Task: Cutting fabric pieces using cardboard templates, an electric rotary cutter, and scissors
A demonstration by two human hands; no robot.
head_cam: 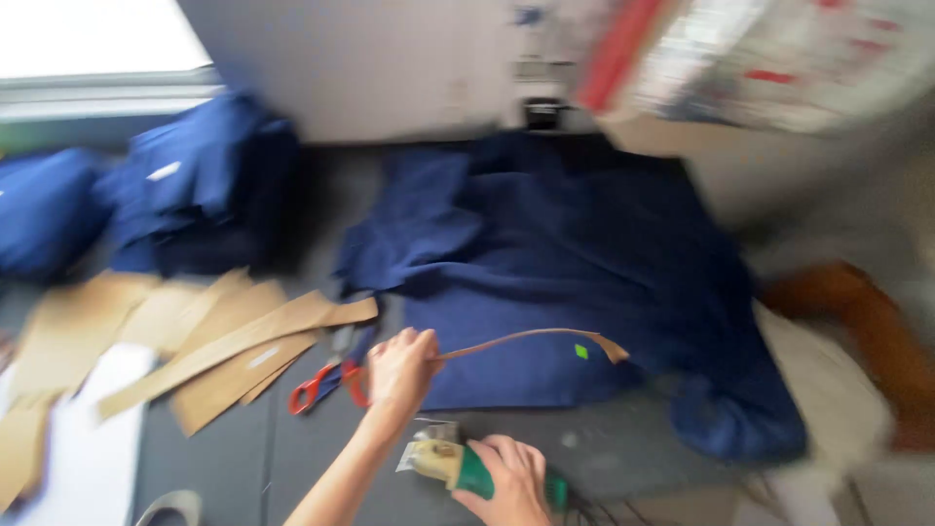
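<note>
The left hand is closed on one end of a thin curved cardboard strip, which arcs out to the right above the dark blue cloth spread on the grey table. The right hand, at the table's near edge, is wrapped around a green-handled cutting tool. Red-handled scissors lie just left of the left hand, beside brown cardboard pattern pieces. Bare table shows in front of them.
</note>
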